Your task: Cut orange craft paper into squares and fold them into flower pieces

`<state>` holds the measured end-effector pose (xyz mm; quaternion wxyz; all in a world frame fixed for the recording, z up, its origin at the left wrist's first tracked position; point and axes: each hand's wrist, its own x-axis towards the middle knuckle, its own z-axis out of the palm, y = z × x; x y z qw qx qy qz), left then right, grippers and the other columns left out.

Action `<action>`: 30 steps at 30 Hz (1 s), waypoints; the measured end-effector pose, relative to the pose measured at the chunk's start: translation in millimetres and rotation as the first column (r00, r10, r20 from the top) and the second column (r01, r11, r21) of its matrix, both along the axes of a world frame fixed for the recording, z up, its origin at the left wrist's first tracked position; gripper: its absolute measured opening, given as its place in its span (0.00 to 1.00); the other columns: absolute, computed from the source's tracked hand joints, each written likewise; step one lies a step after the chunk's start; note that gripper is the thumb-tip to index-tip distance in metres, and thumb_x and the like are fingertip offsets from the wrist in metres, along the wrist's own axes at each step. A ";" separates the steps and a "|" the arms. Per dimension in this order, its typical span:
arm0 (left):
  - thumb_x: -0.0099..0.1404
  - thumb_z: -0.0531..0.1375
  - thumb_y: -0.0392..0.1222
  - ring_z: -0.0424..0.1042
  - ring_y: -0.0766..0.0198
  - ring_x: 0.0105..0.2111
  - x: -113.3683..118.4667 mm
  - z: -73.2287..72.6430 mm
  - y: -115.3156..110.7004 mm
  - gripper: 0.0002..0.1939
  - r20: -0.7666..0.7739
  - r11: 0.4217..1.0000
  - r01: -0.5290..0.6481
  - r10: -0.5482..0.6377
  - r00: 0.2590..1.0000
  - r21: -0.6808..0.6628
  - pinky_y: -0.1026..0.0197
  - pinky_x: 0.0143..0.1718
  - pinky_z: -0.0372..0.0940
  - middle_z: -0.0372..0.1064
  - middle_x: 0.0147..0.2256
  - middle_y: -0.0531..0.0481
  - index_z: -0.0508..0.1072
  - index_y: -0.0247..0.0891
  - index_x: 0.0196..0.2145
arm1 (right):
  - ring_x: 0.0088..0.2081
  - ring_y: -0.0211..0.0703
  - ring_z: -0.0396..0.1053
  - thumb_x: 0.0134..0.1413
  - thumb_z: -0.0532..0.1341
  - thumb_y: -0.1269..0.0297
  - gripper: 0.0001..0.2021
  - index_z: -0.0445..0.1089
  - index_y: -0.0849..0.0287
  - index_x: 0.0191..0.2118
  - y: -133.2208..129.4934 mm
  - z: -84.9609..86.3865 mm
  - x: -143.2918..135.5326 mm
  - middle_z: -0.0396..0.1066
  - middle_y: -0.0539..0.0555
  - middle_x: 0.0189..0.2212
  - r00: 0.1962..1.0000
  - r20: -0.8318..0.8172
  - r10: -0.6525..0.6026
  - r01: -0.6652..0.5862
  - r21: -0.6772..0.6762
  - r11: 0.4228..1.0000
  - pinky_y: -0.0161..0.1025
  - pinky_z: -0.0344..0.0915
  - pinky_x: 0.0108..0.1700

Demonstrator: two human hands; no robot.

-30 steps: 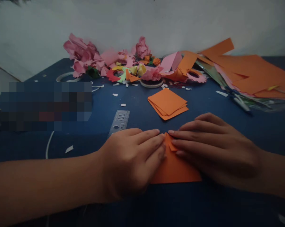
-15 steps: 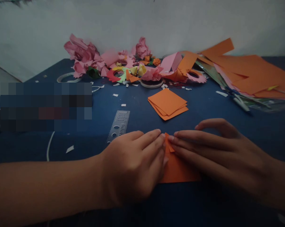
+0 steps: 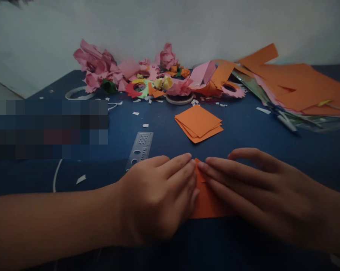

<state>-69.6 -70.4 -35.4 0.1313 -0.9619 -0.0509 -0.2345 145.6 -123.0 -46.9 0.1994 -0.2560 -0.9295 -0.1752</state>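
Observation:
An orange sheet of paper (image 3: 208, 203) lies on the blue table between my hands, its top folded to a point. My left hand (image 3: 158, 195) rests on the sheet's left side, fingers pressed together near the folded tip. From the right, my right hand (image 3: 254, 184) presses its outstretched fingers on the sheet's right side. Its fingertips sit by the fold, close to those of my left hand. Both hands cover the sheet's sides. Just beyond the tip is a stack of orange squares (image 3: 198, 120).
A clear stencil ruler (image 3: 141, 146) lies beyond my left hand. Crumpled pink paper (image 3: 95, 62) and colourful scraps line the back, with a tape roll (image 3: 179, 99) among them. Large orange sheets (image 3: 305, 88) and a pen (image 3: 287, 123) are at the back right.
My right fingers have moved slightly left over the fold, covering more of the small folded flap. The whole view has shifted slightly.

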 end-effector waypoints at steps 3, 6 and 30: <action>0.65 0.52 0.30 0.75 0.51 0.40 2.1 -1.2 0.7 0.12 0.013 1.000 -0.013 0.013 1.000 -0.006 0.57 0.29 0.74 0.76 0.36 0.39 0.75 0.28 0.31 | 0.49 0.49 0.67 0.60 0.45 0.79 0.15 0.67 0.69 0.43 0.8 -0.5 0.5 0.72 0.63 0.44 0.999 0.043 0.024 -0.025 0.013 1.000 0.50 0.63 0.48; 0.65 0.53 0.32 0.75 0.51 0.40 2.3 -1.5 0.8 0.11 0.006 1.000 -0.004 0.004 1.000 0.004 0.57 0.29 0.75 0.76 0.36 0.38 0.75 0.27 0.33 | 0.49 0.49 0.66 0.60 0.45 0.79 0.14 0.66 0.70 0.43 1.5 -2.6 0.4 0.72 0.63 0.43 1.000 -0.006 0.008 -0.008 0.012 1.000 0.51 0.62 0.49; 0.65 0.54 0.35 0.74 0.58 0.31 3.2 1.2 -2.4 0.12 0.047 0.998 -0.025 0.028 0.999 -0.058 0.58 0.28 0.72 0.74 0.29 0.43 0.75 0.29 0.30 | 0.45 0.47 0.66 0.61 0.52 0.70 0.09 0.69 0.66 0.39 5.8 -8.8 -2.3 0.72 0.56 0.44 0.972 -0.232 -0.030 -0.004 -0.147 0.989 0.48 0.60 0.45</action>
